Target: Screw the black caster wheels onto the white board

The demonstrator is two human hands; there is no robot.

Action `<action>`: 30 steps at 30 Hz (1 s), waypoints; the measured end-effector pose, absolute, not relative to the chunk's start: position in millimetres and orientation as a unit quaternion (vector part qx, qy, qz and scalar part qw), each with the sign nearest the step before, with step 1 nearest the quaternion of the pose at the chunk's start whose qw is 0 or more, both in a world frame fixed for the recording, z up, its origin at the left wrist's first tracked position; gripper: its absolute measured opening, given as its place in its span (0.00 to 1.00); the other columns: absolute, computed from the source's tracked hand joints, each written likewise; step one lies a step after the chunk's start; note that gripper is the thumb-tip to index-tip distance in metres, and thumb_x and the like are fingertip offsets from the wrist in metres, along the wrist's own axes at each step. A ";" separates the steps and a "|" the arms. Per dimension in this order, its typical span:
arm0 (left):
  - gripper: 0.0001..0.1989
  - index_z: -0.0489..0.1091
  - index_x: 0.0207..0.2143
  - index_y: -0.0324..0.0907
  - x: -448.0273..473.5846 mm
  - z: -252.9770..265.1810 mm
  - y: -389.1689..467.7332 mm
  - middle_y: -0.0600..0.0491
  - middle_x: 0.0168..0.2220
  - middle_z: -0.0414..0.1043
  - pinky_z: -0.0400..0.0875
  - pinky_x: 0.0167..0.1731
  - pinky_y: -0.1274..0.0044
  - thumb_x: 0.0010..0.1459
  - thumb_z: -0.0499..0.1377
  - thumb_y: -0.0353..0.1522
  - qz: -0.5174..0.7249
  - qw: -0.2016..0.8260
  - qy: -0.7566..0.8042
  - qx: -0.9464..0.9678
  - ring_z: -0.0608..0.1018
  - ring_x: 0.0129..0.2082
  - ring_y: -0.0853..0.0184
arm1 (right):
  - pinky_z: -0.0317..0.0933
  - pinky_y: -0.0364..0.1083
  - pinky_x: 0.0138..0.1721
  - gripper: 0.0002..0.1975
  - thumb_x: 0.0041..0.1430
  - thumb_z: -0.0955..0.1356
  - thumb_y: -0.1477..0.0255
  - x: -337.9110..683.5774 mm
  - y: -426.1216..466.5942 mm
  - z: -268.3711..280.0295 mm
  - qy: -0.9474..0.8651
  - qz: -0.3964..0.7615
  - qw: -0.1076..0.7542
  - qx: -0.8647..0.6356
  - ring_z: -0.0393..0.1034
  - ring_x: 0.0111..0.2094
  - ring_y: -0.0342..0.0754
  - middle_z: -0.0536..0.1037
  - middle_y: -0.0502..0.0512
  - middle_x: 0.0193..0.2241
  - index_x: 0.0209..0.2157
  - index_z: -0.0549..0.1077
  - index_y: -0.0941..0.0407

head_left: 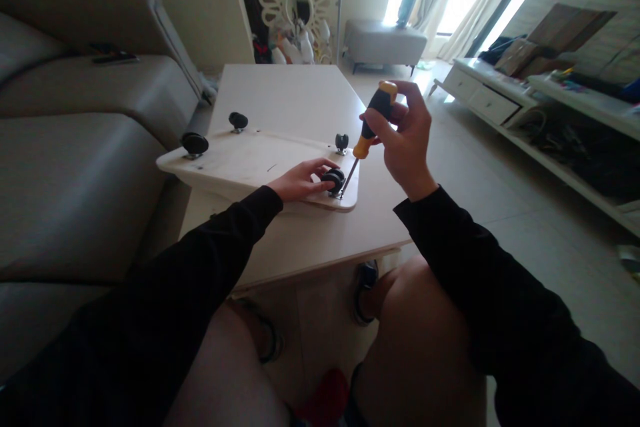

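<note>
Caster (334, 178): being steadied on board (250, 157), just right of frame centre
Screwdriver (364, 145): being angled tip-down at caster base
Left hand (303, 180): being half-curled, thumb and fingers around caster
Right hand (407, 143): being closed around screwdriver handle
White table (280, 90): being used under board, mid-frame

Looks forward and down from the wearer's head, close above a pale flat round-cornered board (255, 155), facing along a white rectangular tabletop (285, 97) toward a white petal-framed round mirror (299, 5) at the far end of the room.
</note>
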State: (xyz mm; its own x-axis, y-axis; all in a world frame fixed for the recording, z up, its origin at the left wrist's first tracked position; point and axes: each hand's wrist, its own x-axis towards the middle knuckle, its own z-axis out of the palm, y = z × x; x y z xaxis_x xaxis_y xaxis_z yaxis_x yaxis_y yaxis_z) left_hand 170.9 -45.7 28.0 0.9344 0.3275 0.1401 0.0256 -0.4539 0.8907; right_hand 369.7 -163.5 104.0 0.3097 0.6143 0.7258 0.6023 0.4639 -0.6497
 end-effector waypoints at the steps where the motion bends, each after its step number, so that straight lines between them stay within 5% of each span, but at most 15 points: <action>1: 0.24 0.70 0.58 0.36 171.0 27.9 -45.6 0.43 0.46 0.81 0.70 0.35 0.75 0.63 0.65 0.38 0.147 0.512 0.105 0.840 0.77 0.35 0.68 | 0.78 0.52 0.36 0.26 0.60 0.72 0.47 369.8 -163.7 103.8 -0.591 0.006 0.617 -0.519 0.79 0.39 0.50 0.78 0.47 0.35 0.53 0.68 0.44; 8: 0.24 0.71 0.57 0.37 170.9 29.5 -45.7 0.43 0.46 0.80 0.71 0.36 0.74 0.62 0.66 0.39 0.151 0.508 0.102 0.842 0.77 0.36 0.66 | 0.79 0.55 0.42 0.28 0.61 0.70 0.45 370.5 -163.8 103.1 -0.606 0.010 0.597 -0.526 0.79 0.44 0.51 0.79 0.49 0.38 0.57 0.66 0.42; 21: 0.23 0.71 0.57 0.37 170.7 28.8 -45.9 0.43 0.45 0.80 0.70 0.37 0.73 0.63 0.66 0.37 0.149 0.507 0.107 0.842 0.77 0.36 0.67 | 0.79 0.51 0.35 0.27 0.57 0.73 0.45 362.8 -162.8 106.6 -0.598 -0.006 0.606 -0.525 0.77 0.33 0.46 0.77 0.46 0.33 0.49 0.67 0.45; 30: 0.22 0.71 0.57 0.37 170.3 28.4 -46.5 0.43 0.45 0.80 0.70 0.35 0.75 0.63 0.66 0.36 0.148 0.513 0.106 0.839 0.78 0.36 0.66 | 0.79 0.57 0.48 0.29 0.55 0.75 0.47 359.4 -160.9 106.9 -0.582 0.002 0.626 -0.520 0.79 0.45 0.51 0.78 0.49 0.39 0.49 0.65 0.45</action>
State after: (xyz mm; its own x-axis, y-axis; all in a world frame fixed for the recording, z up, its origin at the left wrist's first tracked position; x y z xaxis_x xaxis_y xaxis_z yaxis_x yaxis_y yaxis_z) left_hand 170.3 -46.5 28.4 0.9341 0.3288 0.1391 0.0258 -0.4508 0.8923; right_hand 359.4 -160.9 106.9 0.3237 0.6074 0.7255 0.6017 0.4596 -0.6532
